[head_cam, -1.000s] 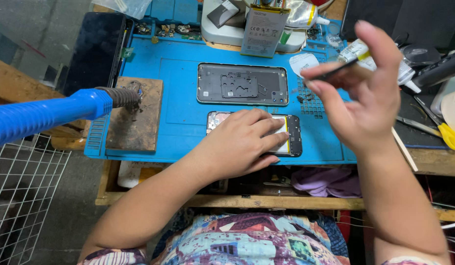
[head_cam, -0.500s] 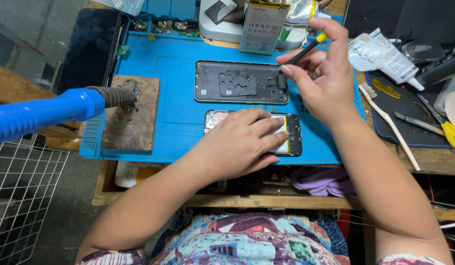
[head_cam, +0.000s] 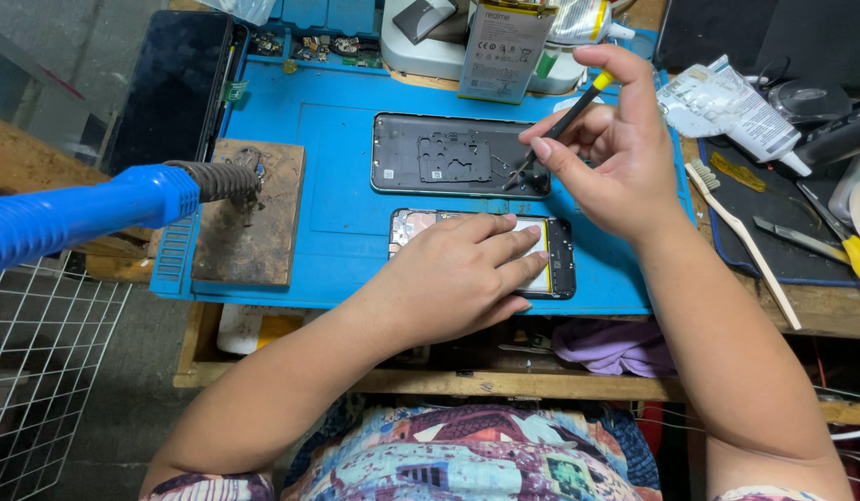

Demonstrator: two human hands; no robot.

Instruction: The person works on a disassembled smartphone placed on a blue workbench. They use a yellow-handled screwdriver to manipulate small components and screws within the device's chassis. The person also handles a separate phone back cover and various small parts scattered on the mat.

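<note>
Nearest, on rough wooden table (head_cam: 847, 320): left hand (head_cam: 453, 274) spread flat, fingers open, pressing opened phone (head_cam: 560, 260) (glossy black rim, pale insides) against smooth blue rubber mat (head_cam: 342, 153). Just beyond, matte grey rectangular back frame (head_cam: 448, 153) lying flat on same mat. Above its right end, right hand (head_cam: 611, 153) pinched closed around slim black screwdriver (head_cam: 564, 121) with yellow cap, tip touching frame. Left, scorched wooden block (head_cam: 249, 227) under blue-handled tool (head_cam: 86, 213). Right, pale toothbrush (head_cam: 745, 241).
</note>
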